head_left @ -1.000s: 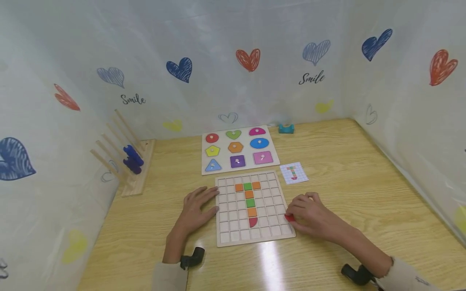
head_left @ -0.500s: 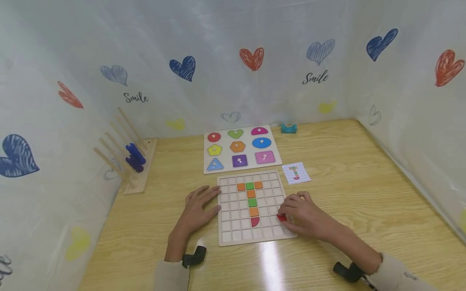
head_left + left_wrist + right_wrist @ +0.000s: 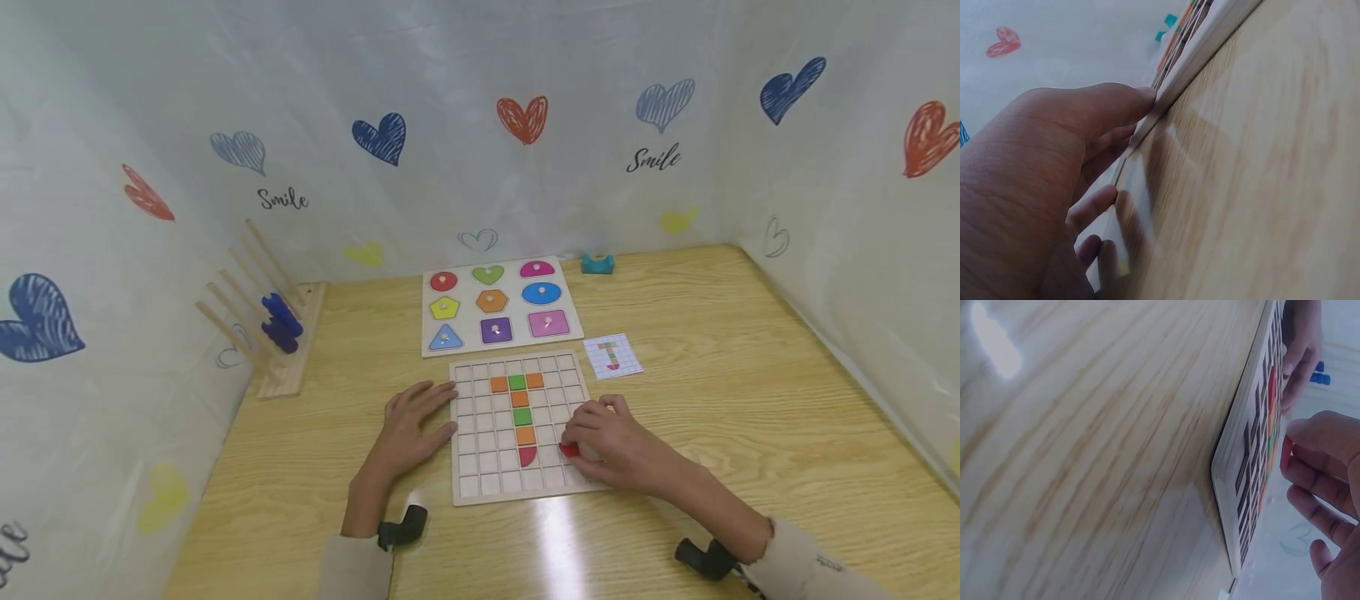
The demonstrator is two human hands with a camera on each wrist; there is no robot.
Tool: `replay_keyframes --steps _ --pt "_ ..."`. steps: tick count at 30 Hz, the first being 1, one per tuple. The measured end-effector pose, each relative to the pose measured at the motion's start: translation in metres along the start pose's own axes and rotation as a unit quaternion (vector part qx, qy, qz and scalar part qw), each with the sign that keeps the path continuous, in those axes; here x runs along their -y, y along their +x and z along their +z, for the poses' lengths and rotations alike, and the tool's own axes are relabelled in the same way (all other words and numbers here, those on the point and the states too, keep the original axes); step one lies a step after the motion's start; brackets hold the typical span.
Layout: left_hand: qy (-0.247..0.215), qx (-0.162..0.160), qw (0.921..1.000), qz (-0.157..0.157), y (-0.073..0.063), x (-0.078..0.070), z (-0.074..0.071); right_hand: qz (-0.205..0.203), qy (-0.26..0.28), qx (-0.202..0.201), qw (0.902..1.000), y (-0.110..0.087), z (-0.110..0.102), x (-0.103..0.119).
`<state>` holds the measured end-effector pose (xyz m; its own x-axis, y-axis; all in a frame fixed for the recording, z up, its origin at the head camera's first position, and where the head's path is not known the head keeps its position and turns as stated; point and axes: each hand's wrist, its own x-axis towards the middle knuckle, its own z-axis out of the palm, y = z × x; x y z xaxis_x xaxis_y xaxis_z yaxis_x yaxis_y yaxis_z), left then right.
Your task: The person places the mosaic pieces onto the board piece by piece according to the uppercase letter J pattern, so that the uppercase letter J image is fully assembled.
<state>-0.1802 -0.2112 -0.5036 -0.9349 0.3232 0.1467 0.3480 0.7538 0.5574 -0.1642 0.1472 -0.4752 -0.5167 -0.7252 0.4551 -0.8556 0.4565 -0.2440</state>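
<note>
A wooden grid board [image 3: 472, 486] lies on the table with orange and green square tiles [image 3: 522, 416] set in a T shape. At the stem's lower end sits a red quarter-round tile [image 3: 528, 456]. Over the board's right part, my right hand [image 3: 618, 446] pinches another red tile [image 3: 569, 450] between thumb and fingertips; the right wrist view shows this red tile [image 3: 1286, 453] edge-on above the grid. My left hand [image 3: 408, 429] lies at the board's left edge, fingers extended. Its thumb and fingertips touch the side of the board in the left wrist view.
A small pattern card [image 3: 612, 357] lies beyond the board's right corner. Behind the board is a shape puzzle [image 3: 502, 302] with knobbed pieces. On the left stands a wooden peg rack [image 3: 288, 367] with blue pieces. A teal holder [image 3: 597, 264] sits near the back wall.
My right hand has moved left with the red tile, from the board's right edge to over its grid. The left hand stays at the board's left edge. The head view has shifted slightly.
</note>
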Motion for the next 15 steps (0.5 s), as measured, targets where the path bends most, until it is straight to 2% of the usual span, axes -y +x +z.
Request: replay_keyframes --steps 8,15 --pt "-0.002 -0.001 1.0 0.003 0.0003 0.0015 0.0013 -0.013 -0.002 -0.002 0.9999 0.0064 0.0048 0.0039" --pt "0.001 0.0 1.0 0.001 0.0006 0.002 0.0018 -0.005 -0.008 0.014 0.9999 0.0099 0.0069 0.0066"
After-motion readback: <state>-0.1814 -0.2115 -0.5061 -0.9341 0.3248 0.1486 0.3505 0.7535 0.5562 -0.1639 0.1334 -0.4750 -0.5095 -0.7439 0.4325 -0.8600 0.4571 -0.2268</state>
